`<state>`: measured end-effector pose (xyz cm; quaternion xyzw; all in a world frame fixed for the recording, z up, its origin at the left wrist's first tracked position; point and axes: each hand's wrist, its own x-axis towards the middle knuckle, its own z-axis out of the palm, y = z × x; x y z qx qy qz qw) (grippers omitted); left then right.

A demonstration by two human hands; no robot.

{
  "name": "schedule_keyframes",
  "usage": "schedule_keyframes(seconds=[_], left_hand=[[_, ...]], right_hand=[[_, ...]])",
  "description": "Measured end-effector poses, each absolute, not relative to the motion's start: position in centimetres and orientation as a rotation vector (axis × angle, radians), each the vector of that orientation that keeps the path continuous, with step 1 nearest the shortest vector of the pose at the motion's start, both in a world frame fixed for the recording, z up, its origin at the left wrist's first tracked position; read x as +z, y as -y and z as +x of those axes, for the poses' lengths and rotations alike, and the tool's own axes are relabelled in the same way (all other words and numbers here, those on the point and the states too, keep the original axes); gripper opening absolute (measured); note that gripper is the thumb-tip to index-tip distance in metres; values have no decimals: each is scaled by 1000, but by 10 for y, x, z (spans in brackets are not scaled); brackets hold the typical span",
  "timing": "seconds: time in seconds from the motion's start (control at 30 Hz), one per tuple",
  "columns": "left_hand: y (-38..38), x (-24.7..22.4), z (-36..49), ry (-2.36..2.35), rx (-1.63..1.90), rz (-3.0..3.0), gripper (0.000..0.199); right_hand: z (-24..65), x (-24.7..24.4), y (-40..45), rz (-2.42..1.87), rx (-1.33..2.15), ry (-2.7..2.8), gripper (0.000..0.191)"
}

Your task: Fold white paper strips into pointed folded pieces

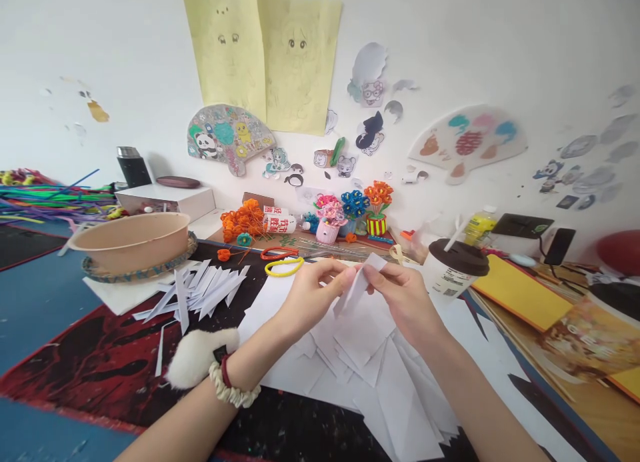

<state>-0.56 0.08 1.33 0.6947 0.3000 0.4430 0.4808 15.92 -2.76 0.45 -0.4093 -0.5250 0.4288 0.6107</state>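
My left hand (313,295) and my right hand (405,299) meet above the table and both pinch a small white paper piece (359,283), which stands tilted between the fingertips. Beneath the hands lies a loose heap of white paper sheets (380,369) cut into angled shapes. A pile of folded white paper strips (200,290) lies to the left of my left hand. A furry white scrunchie (197,355) and a cream hair tie sit at my left wrist.
A tan bowl (131,241) stands on a woven mat at the left. Red and yellow scissors (281,261) lie behind the hands. A lidded cup with a straw (453,267) stands right of my right hand. Pipe-cleaner flowers (350,209) line the wall; yellow books (520,292) lie right.
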Motion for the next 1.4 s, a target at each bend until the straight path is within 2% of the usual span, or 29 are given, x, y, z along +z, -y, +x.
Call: schedule_keyframes(seconds=[0.07, 0.2, 0.43, 0.7, 1.0, 1.17, 1.4], left_hand=[[0, 13, -6, -711, 1085, 1733, 22], [1, 16, -8, -847, 1140, 1837, 17], [3, 16, -7, -844, 1085, 1945, 16], [4, 15, -6, -724, 1115, 1860, 15], [5, 11, 0, -792, 1111, 1780, 12], [5, 11, -1, -806, 1108, 1757, 12], [3, 15, -7, -849, 1074, 1751, 12]], right_hand=[[161, 5, 27, -927, 1038, 1211, 25], [161, 7, 28, -874, 1170, 1253, 47], [160, 4, 26, -1075, 952, 1298, 21], [159, 2, 27, -1056, 914, 1330, 19], [150, 2, 27, -1066, 828, 1357, 19], [154, 0, 25, -1054, 787, 1267, 23], [191, 3, 14, -962, 615, 982, 17]])
